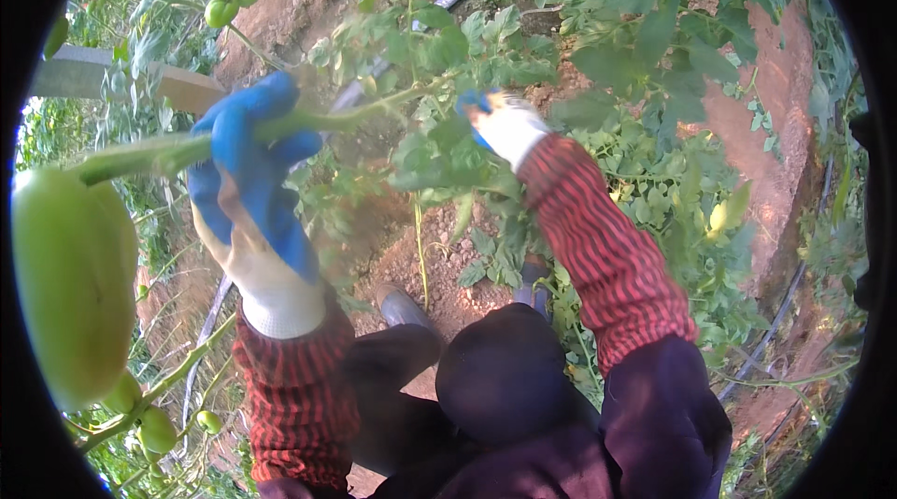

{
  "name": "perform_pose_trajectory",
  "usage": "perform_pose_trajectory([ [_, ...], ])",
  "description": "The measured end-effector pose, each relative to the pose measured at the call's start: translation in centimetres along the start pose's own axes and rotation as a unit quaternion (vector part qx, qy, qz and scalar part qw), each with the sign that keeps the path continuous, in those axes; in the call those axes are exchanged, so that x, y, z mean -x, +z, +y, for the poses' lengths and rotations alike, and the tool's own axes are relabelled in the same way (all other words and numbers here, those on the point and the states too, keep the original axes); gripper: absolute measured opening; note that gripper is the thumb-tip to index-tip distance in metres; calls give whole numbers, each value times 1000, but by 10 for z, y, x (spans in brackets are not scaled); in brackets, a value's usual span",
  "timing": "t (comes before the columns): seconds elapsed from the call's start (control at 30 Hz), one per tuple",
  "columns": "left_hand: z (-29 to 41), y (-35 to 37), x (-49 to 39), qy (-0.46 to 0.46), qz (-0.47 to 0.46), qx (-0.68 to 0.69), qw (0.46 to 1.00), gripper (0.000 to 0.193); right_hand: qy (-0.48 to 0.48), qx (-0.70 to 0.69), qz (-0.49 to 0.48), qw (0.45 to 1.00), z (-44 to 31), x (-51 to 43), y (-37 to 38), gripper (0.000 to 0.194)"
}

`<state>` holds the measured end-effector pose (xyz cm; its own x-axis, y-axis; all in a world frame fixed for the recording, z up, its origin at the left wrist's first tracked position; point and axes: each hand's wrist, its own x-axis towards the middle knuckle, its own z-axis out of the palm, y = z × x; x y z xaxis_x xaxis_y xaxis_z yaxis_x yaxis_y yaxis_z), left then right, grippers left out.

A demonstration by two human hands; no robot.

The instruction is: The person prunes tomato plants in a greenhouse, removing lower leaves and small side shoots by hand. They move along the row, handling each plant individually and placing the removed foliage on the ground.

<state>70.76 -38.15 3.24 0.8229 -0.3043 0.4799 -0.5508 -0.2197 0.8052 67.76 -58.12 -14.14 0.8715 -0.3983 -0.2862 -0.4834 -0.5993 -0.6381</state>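
My left hand (256, 169), in a blue-coated white work glove, is closed around a thick green tomato stem (336, 122) at the left of the view. A large green tomato (73, 282) hangs close to the camera at the far left, by the end of this stem. My right hand (501, 122), in the same kind of glove and blurred, is among the leaves near the stem's far part. Its fingertips are partly hidden, so whether it grips anything does not show. Red and black striped sleeves cover both forearms.
Green tomatoes (221, 10) hang at the upper left, others (157, 429) at the lower left. A pale beam (175, 85) stands behind my left hand. Leafy tomato plants (631, 15) fill the upper right. Dark hoses (771, 331) run over reddish soil (757, 212). My boots (403, 306) stand on soil below.
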Motion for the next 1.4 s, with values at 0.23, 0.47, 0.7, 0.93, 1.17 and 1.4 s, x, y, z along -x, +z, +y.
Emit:
perform_pose_trajectory([
  [0.23,-6,5,-1,-40,65,49,996,50,29,-635,-110,764,19,-83,137,24],
  [0.47,-15,-3,-12,-87,104,47,990,46,20,107,-174,979,21,-68,79,36],
  [0.7,-26,-6,-12,-43,108,57,992,42,-111,-189,84,972,28,-30,42,43],
  [0.93,-16,1,-13,-91,107,135,981,35,-79,-39,-127,988,-80,-101,-11,46],
  [1.17,-29,-18,-8,-59,12,207,977,24,-134,178,24,975,-9,-114,19,27],
  [1.4,-36,-26,-15,-47,13,233,971,21,241,353,-43,903,191,-112,7,27],
])
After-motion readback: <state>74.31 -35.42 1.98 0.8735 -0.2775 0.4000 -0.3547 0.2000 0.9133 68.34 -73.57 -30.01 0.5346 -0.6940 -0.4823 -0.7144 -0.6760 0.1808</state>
